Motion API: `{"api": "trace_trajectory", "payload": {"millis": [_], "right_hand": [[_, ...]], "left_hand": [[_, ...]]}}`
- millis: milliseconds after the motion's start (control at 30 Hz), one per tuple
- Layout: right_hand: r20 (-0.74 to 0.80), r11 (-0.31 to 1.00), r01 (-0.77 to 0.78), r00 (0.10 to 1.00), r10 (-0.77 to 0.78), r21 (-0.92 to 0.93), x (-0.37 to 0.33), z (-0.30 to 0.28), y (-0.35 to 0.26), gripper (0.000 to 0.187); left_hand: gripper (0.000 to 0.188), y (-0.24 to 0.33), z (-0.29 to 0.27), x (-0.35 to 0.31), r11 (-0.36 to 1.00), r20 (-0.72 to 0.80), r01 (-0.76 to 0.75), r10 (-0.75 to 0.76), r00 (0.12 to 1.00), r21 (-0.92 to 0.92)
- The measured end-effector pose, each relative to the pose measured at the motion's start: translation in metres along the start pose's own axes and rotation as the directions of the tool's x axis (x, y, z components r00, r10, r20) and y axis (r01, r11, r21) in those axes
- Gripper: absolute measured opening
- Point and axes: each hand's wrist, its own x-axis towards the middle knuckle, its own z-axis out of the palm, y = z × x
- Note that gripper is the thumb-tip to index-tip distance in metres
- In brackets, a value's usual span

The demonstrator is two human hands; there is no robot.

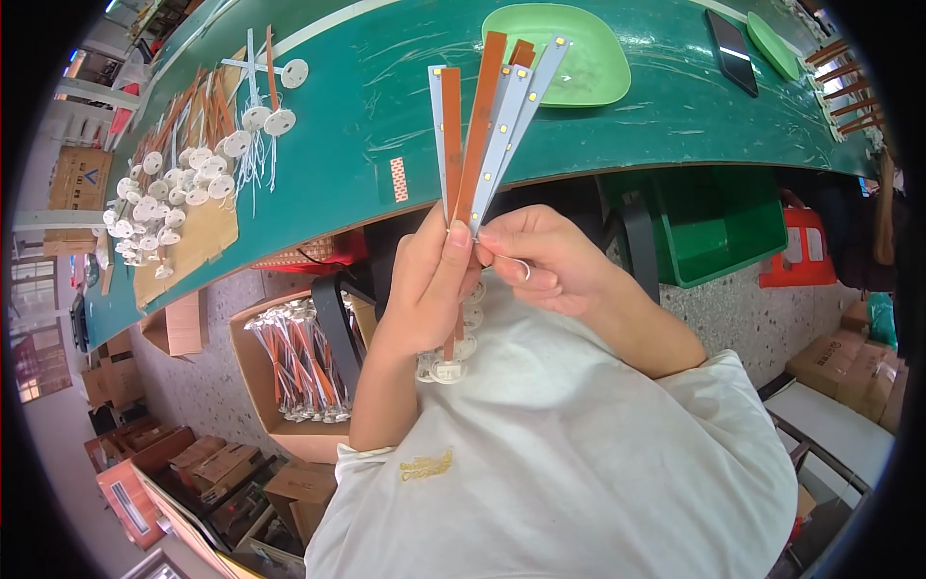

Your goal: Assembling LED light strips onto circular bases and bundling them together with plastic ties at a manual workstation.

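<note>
My left hand is closed round a bundle of LED strips, some showing pale faces with small yellow chips, others orange-brown backs. They fan out upward from my grip. Below it, round white bases on their lower ends hang in front of my shirt. Close against the bundle, my right hand pinches a thin white wire between thumb and fingertips, its loose end curling over the fingers. Exactly where the wire meets the strips is hidden by my fingers.
On the green table, several similar strips with round white bases lie at left on cardboard. A light green tray and a phone lie farther back. Below are a strip-filled cardboard box, a green bin and a red stool.
</note>
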Motion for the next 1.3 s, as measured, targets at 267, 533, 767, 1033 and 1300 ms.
{"api": "trace_trajectory", "payload": {"millis": [267, 533, 767, 1033, 1300], "right_hand": [[-0.038, 0.81, 0.437, 0.872, -0.489, -0.391, 0.01, -0.005, 0.018, 0.015], [0.013, 0.918, 0.338, 0.939, -0.343, -0.209, -0.002, 0.009, 0.014, 0.013], [0.597, 0.135, -0.707, 0.671, 0.439, 0.694, 0.002, 0.002, 0.007, 0.014], [0.412, 0.779, -0.482, 0.854, 0.317, 0.4, 0.011, -0.005, 0.005, 0.012], [0.735, -0.16, -0.728, 0.606, 0.305, 0.667, 0.0, 0.003, 0.009, 0.019]], "left_hand": [[0.036, 0.001, -0.004, 0.002, 0.997, -0.077, 0.01, -0.004, 0.997, 0.083], [0.036, 0.0, -0.002, 0.003, 0.998, -0.054, 0.024, -0.021, 0.998, 0.051], [0.038, -0.002, -0.005, 0.001, 0.999, -0.054, 0.037, -0.035, 0.998, 0.034], [0.042, 0.003, -0.004, 0.002, 0.975, -0.018, -0.022, 0.027, 0.999, 0.22], [0.053, 0.007, -0.019, 0.004, 0.875, 0.24, -0.308, 0.229, 0.943, 0.374]]}}
